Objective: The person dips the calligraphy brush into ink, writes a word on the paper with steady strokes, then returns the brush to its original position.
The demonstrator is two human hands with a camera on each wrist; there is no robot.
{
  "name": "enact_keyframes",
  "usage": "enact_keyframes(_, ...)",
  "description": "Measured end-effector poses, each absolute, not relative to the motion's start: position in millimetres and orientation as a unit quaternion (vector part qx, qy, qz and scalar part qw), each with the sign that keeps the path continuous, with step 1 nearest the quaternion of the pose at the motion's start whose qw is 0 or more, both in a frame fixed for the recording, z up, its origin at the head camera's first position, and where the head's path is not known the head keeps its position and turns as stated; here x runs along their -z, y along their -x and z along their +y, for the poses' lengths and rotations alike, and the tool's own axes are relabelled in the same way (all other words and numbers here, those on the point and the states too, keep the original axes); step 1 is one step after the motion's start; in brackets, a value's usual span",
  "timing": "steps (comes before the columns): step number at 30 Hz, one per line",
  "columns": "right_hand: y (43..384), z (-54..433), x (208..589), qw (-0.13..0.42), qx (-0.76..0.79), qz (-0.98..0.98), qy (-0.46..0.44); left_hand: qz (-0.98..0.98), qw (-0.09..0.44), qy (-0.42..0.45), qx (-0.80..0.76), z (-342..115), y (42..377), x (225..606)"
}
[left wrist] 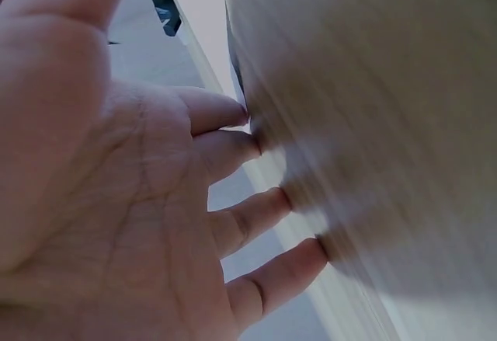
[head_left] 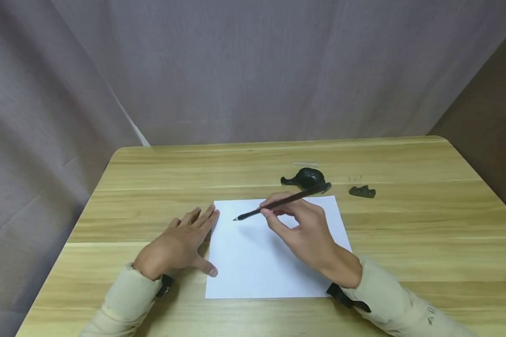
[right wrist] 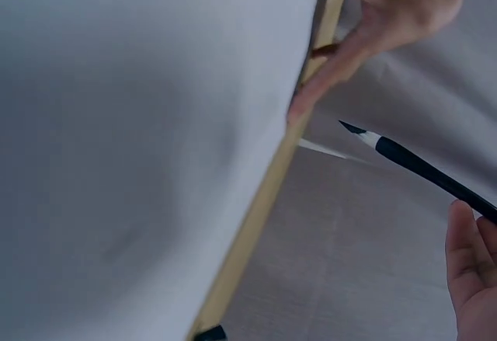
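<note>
My right hand (head_left: pixel 309 231) pinches a dark writing brush (head_left: pixel 294 197) between thumb and fingers, above a white sheet of paper (head_left: pixel 244 267). The brush slants, with its pointed dark tip down to the left. In the right wrist view, the brush (right wrist: pixel 423 168) shows a pale band behind the tip, and the tip stands apart from the paper. With fingers spread, my left hand (head_left: pixel 179 245) rests at the sheet's left edge; the thumb and fingertips touch that edge. The left wrist view shows the palm (left wrist: pixel 116 193) and the fingertips down on the surface.
Behind the paper lies a black rounded object with a narrow neck (head_left: pixel 310 178), partly behind the brush's end. To its right is a small dark peaked piece, like a brush rest (head_left: pixel 362 192). A wooden table (head_left: pixel 426 243) carries everything, with a grey curtain (head_left: pixel 253 75) behind.
</note>
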State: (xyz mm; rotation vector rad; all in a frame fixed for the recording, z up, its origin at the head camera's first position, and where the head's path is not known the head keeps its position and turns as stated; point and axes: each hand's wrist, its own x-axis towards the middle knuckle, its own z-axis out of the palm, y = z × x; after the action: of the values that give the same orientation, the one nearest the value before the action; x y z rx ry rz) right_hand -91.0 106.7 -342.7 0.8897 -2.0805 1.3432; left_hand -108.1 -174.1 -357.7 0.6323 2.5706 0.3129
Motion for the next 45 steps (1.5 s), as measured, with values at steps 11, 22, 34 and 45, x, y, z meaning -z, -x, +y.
enact_keyframes(11, 101, 95, 362, 0.227, -0.491, -0.778, -0.320, 0.942, 0.229, -0.225, -0.102, -173, 109, 359)
enact_keyframes(22, 100, 95, 361, 0.206, -0.493, -0.786, -0.311, 0.941, 0.229, -0.225, -0.104, -168, 110, 359)
enact_keyframes(34, 101, 99, 359, 0.200, -0.480, -0.797, -0.307, 0.942, 0.237, -0.218, -0.098, -168, 110, 359)
enact_keyframes(45, 98, 99, 360, 0.188, -0.471, -0.804, -0.311, 0.941, 0.237, -0.224, -0.096, -170, 110, 360)
